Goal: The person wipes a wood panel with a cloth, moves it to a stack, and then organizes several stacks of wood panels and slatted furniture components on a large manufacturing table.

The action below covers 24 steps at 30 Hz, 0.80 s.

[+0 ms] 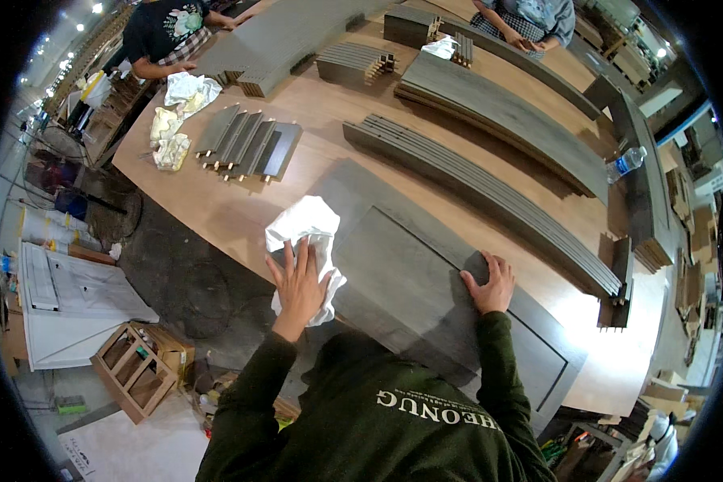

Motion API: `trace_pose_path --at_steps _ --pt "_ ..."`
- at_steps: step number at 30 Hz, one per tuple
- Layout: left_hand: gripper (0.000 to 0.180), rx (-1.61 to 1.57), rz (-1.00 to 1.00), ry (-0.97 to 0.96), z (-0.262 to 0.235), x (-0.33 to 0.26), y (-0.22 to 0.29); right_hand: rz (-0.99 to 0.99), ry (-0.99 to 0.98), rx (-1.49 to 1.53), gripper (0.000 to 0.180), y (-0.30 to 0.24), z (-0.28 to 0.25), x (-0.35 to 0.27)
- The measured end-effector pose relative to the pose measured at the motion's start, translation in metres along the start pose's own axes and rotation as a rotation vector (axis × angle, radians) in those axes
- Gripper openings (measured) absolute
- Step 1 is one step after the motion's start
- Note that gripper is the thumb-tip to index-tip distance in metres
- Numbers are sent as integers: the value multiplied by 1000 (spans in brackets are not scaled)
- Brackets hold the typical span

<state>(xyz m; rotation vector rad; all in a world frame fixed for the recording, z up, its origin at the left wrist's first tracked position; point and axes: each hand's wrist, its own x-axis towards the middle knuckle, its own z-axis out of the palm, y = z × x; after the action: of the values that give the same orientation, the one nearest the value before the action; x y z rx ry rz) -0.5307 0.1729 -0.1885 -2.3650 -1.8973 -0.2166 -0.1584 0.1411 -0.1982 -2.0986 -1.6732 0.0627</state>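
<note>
My left hand [299, 287] lies with fingers spread on a crumpled white cloth [304, 218], at the left end of a grey panel door [394, 277]. The cloth hangs partly past the panel's edge. My right hand [492, 283] rests with fingers apart on the panel's raised frame, to the right of the middle. The panel lies flat on the table's near side, its recessed centre bordered by a dark groove. My torso, in a dark green sweatshirt, covers part of its near edge.
On the wooden table [217, 213] lie short grey slats with pegs [247, 145], stacked long grey rails [474, 197] and wide grey boards [498, 112]. Stained cloths [171, 149] lie at left, a water bottle [627, 163] at right. Two people stand across the table. A wooden frame [136, 371] is at lower left.
</note>
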Motion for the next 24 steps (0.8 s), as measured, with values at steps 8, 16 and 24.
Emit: trace_pose_path --at_steps 8,16,24 --pt "25 -49 147 119 7 7 -3 13 17 2 58 4 1 -1" --pt "28 -142 149 -20 13 34 -7 30 22 17 58 2 -3 0" --pt "33 -252 180 -249 5 29 -5 27 36 31 59 6 -2 1"
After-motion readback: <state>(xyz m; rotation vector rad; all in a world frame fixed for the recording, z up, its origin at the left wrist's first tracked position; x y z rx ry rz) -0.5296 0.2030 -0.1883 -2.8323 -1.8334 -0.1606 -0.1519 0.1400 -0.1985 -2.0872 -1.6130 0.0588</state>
